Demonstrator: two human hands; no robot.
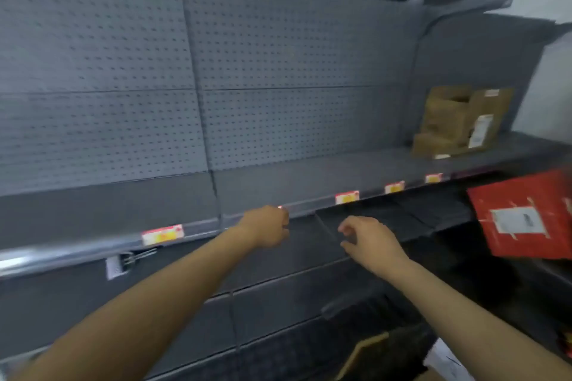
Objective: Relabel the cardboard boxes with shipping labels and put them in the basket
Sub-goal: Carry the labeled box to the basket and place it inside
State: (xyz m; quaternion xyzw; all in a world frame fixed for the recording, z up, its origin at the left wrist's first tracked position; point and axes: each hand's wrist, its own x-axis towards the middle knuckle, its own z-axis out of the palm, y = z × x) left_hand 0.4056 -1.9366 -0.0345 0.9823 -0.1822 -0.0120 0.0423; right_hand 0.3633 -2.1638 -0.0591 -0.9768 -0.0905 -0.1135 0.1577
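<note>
Several brown cardboard boxes (458, 120) are stacked at the right end of the grey shelf (309, 176), one with a white shipping label on its side. A red box (526, 213) with a white label taped on stands tilted below them at the right. My left hand (269, 226) reaches out in front of the shelf edge, fingers curled in, with nothing visible in it. My right hand (368, 238) is stretched forward beside it, fingers loosely spread and holding nothing. Both hands are well left of the boxes. No basket is recognisable; the picture is blurred.
A grey pegboard wall (185, 71) backs the shelving. Red and yellow price tags (162, 233) line the shelf rail. A lower dark shelf (402, 219) runs under the hands. A brown box corner and a white paper (445, 362) show at the bottom right.
</note>
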